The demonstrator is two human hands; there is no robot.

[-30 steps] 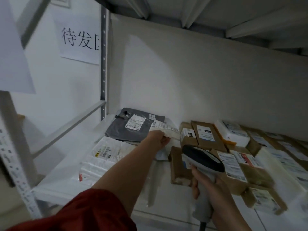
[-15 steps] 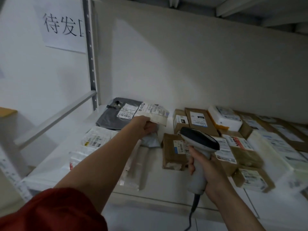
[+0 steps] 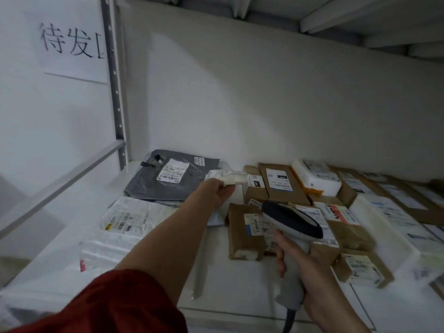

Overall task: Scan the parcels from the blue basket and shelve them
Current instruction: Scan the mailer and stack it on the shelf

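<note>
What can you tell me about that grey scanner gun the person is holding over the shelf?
The scanner is a pistol-shaped handheld, plastic by its look: pale grey body, dark cap along the top of its head. The right hand grips its handle, fingers curled round it, holding it upright with the head pointing away over the brown boxes on the shelf. A cable leaves the handle's base and runs out of view.

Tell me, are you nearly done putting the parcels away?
Done: the grey bag and brown boxes lie on the shelf. In hand: the left hand holds a small white parcel over it; the right hand grips the scanner. Left: setting it down. The blue basket is out of view.
</note>
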